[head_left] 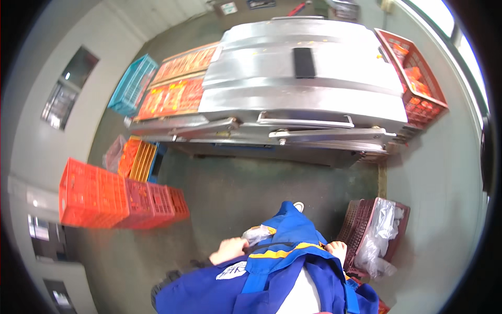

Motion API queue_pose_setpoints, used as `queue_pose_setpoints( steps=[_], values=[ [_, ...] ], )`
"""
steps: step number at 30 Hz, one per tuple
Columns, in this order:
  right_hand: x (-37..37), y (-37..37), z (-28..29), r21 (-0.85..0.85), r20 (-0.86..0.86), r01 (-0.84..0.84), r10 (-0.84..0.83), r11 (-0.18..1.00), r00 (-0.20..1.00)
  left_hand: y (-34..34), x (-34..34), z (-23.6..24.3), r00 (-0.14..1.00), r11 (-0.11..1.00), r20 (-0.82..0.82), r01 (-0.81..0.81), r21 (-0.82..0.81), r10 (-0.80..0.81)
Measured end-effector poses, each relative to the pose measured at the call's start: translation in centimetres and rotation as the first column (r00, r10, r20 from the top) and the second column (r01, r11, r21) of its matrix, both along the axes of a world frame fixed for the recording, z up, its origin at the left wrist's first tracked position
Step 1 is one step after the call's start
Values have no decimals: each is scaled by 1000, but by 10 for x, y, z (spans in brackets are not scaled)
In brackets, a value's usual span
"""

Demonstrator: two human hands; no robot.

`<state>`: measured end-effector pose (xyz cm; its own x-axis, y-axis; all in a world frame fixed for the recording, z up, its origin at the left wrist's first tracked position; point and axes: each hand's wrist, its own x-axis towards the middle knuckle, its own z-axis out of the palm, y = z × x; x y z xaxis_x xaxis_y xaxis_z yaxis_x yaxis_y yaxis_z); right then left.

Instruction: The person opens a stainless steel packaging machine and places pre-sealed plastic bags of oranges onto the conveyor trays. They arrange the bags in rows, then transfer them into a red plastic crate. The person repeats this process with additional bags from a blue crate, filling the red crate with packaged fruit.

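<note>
My left hand [228, 250] is at the left front of my blue jacket [198, 285], its fingers curled. Whatever they close on is hidden. Just beyond them a clear plastic bag [256, 235] shows against my blue clothing, and a dark strip runs from the hand across my front. My right hand [337, 248] is at the jacket's right side, fingers bent in and partly covered by cloth; what it holds cannot be made out. Ahead stands a large steel machine [251, 97] with a closed lid, front handle bar [306, 122] and a black flat object [304, 63] on top.
Trays of orange-red packets [175, 97] lie left of the lid, beside a blue crate [133, 83]. Stacked red crates [99, 196] stand at left, near a yellow crate [142, 159]. At right are a red crate of packets [426, 107] and a crate with plastic bags [379, 235].
</note>
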<state>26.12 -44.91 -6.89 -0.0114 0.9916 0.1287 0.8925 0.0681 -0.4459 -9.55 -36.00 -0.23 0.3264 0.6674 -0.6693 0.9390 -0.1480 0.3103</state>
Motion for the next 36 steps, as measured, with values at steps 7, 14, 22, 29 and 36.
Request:
queue_pose_setpoints(
  steps=[7, 14, 22, 29, 36],
  values=[
    [-25, 43, -20, 18, -192, -149, 150, 989, 970, -10, 45, -51, 838, 837, 449, -464, 288, 310],
    [-10, 59, -6, -154, -169, -501, 477, 852, 863, -17, 49, -29, 718, 828, 629, -522, 205, 298],
    [16, 78, 39, -359, -55, -507, 524, 784, 850, 0, 72, 31, 634, 828, 766, -482, 285, 106],
    [14, 69, 45, -502, -159, -507, 502, 700, 850, 12, 65, 31, 777, 873, 619, -377, 309, 117],
    [2, 57, 40, -514, -298, -437, 324, 738, 898, 4, 60, 3, 703, 929, 700, -331, 165, 126]
  ],
)
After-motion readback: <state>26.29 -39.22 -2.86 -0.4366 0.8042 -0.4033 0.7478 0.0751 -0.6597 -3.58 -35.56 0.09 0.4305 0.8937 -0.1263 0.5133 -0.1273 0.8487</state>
